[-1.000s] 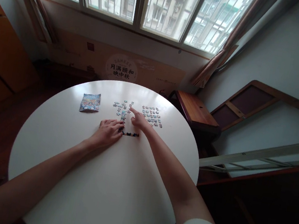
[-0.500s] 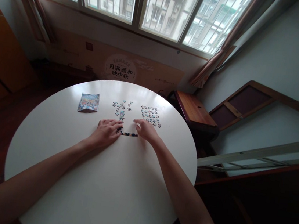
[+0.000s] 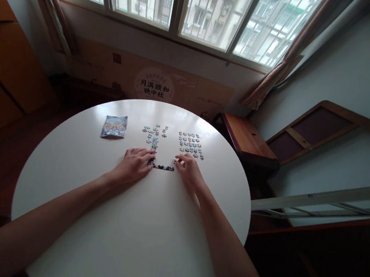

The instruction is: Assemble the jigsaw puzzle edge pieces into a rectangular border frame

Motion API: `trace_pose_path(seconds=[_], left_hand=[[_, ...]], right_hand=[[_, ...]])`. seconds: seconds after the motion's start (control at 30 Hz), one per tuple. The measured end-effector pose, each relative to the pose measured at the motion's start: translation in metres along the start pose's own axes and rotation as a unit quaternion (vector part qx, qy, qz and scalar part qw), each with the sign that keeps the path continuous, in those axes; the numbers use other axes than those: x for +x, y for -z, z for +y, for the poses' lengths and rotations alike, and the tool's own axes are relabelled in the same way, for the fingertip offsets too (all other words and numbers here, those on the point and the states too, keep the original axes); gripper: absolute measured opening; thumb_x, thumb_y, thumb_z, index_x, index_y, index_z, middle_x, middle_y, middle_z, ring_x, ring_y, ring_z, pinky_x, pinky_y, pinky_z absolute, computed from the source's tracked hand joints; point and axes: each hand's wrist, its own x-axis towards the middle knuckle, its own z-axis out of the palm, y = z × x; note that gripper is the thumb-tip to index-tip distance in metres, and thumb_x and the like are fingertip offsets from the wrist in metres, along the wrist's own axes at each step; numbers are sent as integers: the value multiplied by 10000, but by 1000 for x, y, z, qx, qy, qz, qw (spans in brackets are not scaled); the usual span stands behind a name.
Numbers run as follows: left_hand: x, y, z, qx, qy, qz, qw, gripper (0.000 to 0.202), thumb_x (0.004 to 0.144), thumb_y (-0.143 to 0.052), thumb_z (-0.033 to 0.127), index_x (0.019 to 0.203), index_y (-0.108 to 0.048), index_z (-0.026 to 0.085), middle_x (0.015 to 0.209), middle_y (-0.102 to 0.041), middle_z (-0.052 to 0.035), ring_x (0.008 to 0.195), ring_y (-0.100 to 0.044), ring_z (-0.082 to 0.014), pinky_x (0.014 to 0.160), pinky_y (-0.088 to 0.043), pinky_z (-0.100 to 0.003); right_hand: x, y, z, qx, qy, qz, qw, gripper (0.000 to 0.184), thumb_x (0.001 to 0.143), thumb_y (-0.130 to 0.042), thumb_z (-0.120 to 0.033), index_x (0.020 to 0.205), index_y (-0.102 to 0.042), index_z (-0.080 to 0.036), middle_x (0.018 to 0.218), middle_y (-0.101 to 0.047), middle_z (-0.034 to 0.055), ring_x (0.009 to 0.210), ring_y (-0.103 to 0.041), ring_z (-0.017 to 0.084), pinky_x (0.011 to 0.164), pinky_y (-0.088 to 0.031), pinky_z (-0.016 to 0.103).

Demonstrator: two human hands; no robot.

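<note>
An L-shaped strip of joined jigsaw pieces (image 3: 163,167) lies on the white round table, one side running away from me and a dark side along the front. My left hand (image 3: 136,163) rests with fingers spread over the strip's left corner, partly covering it. At the front side's right end, my right hand (image 3: 188,170) has thumb and forefinger closed on a small puzzle piece (image 3: 175,162), mostly covered by the fingertips. Loose puzzle pieces (image 3: 189,143) lie in rows beyond my right hand. A smaller scattered group of pieces (image 3: 151,130) is beyond the strip's left side.
A colourful picture packet (image 3: 114,126) lies at the table's left. The round white table (image 3: 130,231) has a curved edge. A wooden bench (image 3: 249,136) stands behind it at the right, below a barred window (image 3: 210,9).
My right hand has come nearer to me with the puzzle piece, to the right end of the front strip. My left hand stays on the corner. The view has shifted slightly.
</note>
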Motion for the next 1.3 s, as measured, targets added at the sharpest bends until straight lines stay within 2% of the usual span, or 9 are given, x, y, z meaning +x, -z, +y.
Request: trace_pose_path(seconds=[0.13, 0.33, 0.53, 0.67, 0.77, 0.87, 1.03, 1.3], left_hand=[[0, 0, 0, 0, 2, -6, 1000, 326, 889, -492, 377, 1181, -615, 301, 1328, -596, -22, 1245, -490, -239, 1037, -302, -433], [0, 1, 1, -4, 5, -11, 1000, 329, 881, -501, 373, 1180, -617, 302, 1328, -595, -24, 1250, -487, -246, 1033, -305, -438], [-1, 0, 0, 0, 9, -11, 1000, 332, 878, -504, 373, 1184, -618, 313, 1330, -593, -21, 1249, -488, -250, 1039, -297, -445], [0, -1, -1, 5, 3, -9, 1000, 335, 881, -500, 376, 1189, -613, 309, 1335, -589, -18, 1258, -480, -251, 1034, -301, -448], [0, 1, 0, 0, 7, -13, 1000, 339, 879, -501, 371, 1192, -616, 309, 1332, -592, -18, 1261, -478, -257, 1036, -302, -454], [0, 2, 1, -4, 8, -16, 1000, 343, 876, -501, 364, 1194, -617, 311, 1336, -589, -21, 1263, -476, -256, 1046, -296, -454], [0, 1, 0, -3, 13, -17, 1000, 347, 873, -506, 377, 1196, -614, 314, 1343, -584, -21, 1268, -471, -261, 1046, -291, -457], [0, 0, -1, -2, 6, -15, 1000, 330, 882, -497, 376, 1182, -614, 307, 1344, -584, -13, 1262, -477, -251, 1038, -291, -446]], right_hand=[[-1, 0, 4, 13, 6, -3, 1000, 172, 845, -599, -174, 952, -734, -167, 928, -592, 48, 712, -556, 116, 733, -459, 267], [-5, 6, 2, -12, -12, -8, 1000, 136, 829, -644, -218, 928, -733, -193, 986, -600, 49, 712, -561, 116, 717, -441, 273], [-3, 5, 3, 12, -36, -4, 999, 77, 791, -659, -235, 837, -685, -180, 908, -613, 33, 705, -555, 119, 701, -445, 270], [-1, 2, 2, 61, -66, 15, 996, 111, 775, -632, -209, 881, -656, -188, 807, -649, 4, 629, -546, 116, 648, -444, 265], [1, -1, 1, 111, -44, 45, 992, 180, 790, -591, -206, 949, -673, -184, 820, -664, 20, 627, -551, 117, 657, -463, 266], [3, -4, 1, 141, -15, 62, 988, 164, 788, -586, -223, 901, -696, -179, 844, -681, 38, 688, -583, 129, 682, -479, 265], [3, -7, 3, 166, -19, 46, 985, 104, 751, -640, -246, 800, -691, -170, 774, -700, 33, 714, -623, 142, 706, -498, 278], [1, -8, 0, 224, -16, 15, 974, 118, 738, -687, -267, 783, -692, -158, 767, -712, 53, 693, -652, 149, 674, -517, 275]])
